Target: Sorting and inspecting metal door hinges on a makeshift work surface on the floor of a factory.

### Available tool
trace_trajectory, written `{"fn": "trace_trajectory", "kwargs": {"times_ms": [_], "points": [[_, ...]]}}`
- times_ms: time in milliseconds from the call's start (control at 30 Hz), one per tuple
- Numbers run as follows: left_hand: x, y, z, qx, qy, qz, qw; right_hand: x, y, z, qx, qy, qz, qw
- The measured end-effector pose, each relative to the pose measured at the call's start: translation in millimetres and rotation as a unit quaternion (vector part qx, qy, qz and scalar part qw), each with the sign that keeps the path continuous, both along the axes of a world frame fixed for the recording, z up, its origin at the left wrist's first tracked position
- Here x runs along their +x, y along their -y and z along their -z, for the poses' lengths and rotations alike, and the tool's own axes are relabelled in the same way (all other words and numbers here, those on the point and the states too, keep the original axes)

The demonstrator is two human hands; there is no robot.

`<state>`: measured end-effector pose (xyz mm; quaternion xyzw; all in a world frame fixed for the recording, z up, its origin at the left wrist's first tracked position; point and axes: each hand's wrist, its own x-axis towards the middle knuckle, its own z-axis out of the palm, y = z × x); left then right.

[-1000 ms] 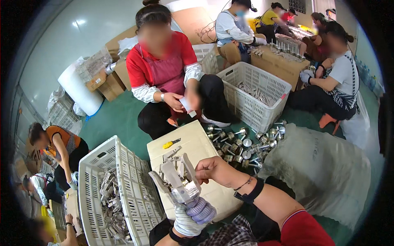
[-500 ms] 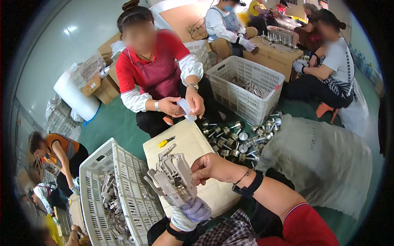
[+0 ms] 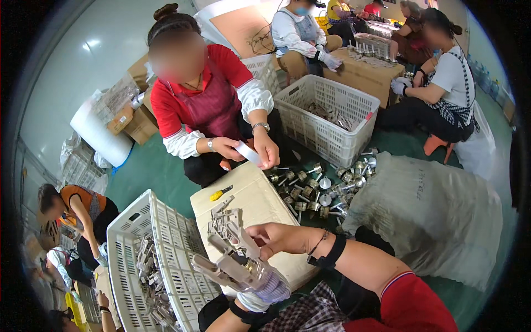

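Observation:
A bundle of pale grey metal parts (image 3: 235, 257), long and narrow with slots and jointed arms, rests in my left hand (image 3: 272, 286). That hand wears a white-and-purple knit glove and is closed round the lower end of the bundle. My bare right hand (image 3: 279, 239) reaches in from the right, its thumb and fingers curled on the edge of a grey part at the bundle's side. Some of its fingertips are hidden behind the parts. Beneath both hands lies a cardboard box (image 3: 260, 205) with a yellow-handled utility knife (image 3: 220, 193) on it.
On my left stands a white crate (image 3: 177, 254) of grey parts. Round metal pieces with stems (image 3: 315, 193) lie heaped right of the box, beside a large woven sack (image 3: 426, 221). Across from me a co-worker holds a white strip (image 3: 248, 153). Another white crate (image 3: 326, 116) stands behind.
The grey parts have fanned apart and tipped left in my left hand. My right hand has moved slightly down and closer against them. The co-worker's white strip has tilted flatter.

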<state>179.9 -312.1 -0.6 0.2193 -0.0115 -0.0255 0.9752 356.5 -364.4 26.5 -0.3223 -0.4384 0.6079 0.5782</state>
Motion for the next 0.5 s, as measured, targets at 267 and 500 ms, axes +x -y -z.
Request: {"fn": "trace_trajectory", "kwargs": {"times_ms": [267, 500], "points": [[4.7, -10.9, 7.2, -0.191, -0.008, 0.107, 0.976, -2.0, 7.7, -22.5, 0.001, -0.002, -0.045, 0.999], [43.5, -19.3, -31.7, 0.250, -0.146, -0.341, 0.894, -5.9, 1.0, -14.4, 0.020, -0.015, 0.249, 0.968]]}}
